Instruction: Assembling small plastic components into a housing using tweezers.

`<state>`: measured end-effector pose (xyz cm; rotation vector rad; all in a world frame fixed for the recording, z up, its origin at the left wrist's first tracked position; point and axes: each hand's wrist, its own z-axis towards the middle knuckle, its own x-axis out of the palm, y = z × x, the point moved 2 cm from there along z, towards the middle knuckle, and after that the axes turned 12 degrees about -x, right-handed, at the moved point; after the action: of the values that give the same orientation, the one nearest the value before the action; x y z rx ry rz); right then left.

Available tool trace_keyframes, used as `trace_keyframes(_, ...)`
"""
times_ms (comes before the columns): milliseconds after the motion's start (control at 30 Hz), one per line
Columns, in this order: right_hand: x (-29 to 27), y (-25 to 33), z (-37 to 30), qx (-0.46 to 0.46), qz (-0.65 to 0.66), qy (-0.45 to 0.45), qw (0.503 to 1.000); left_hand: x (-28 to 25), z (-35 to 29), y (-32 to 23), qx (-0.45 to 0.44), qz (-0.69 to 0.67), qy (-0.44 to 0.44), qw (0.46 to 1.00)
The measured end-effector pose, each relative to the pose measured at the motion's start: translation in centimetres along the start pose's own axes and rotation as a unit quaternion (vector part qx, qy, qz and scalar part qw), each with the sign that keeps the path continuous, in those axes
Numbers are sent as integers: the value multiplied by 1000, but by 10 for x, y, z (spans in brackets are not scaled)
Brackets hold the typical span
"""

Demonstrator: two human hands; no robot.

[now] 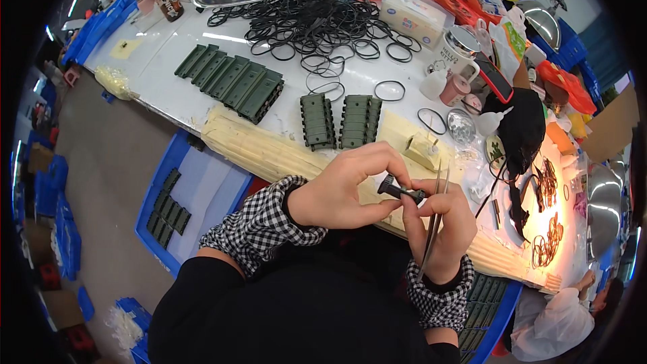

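Above the table's front edge, both hands hold a small dark part (391, 187) with a ribbed, gear-like left end; its exact kind is not clear. My left hand (345, 189) reaches it with bent index finger and thumb. My right hand (445, 226) pinches its right end between thumb and fingers and also keeps a pair of metal tweezers (433, 232) upright in its grip. Just beyond stand two green ribbed plastic pieces (317, 121) with black toothed edges. Farther left lies a row of several similar green tracks (232, 81).
A heap of black rubber rings (317, 23) covers the back. A mug (458, 50), a phone (495, 77) and small bottles crowd the right. Yellowish padding (256, 145) lines the front edge. Blue trays (162, 229) with green pieces sit below on both sides. Another person (556, 320) sits at lower right.
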<state>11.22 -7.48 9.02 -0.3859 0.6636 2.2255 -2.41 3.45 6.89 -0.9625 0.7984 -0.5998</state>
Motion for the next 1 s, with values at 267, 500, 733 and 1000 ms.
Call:
trace_keyframes(267, 26, 4, 21, -318, -72, 175, 929, -21, -37, 18, -372, -517, 69, 768)
trace_keyframes(500, 49, 5, 29, -335, 49, 183, 923, -30, -62, 29, -379, -576, -20, 724)
trace_keyframes(733, 6, -19, 17, -92, -46, 96, 990, -119, -80, 28, -308, -303, -242, 868)
trace_keyframes(1000, -12, -45, -11, -59, -69, 106, 990, -263, -103, 71, -315, 194, -427, 825)
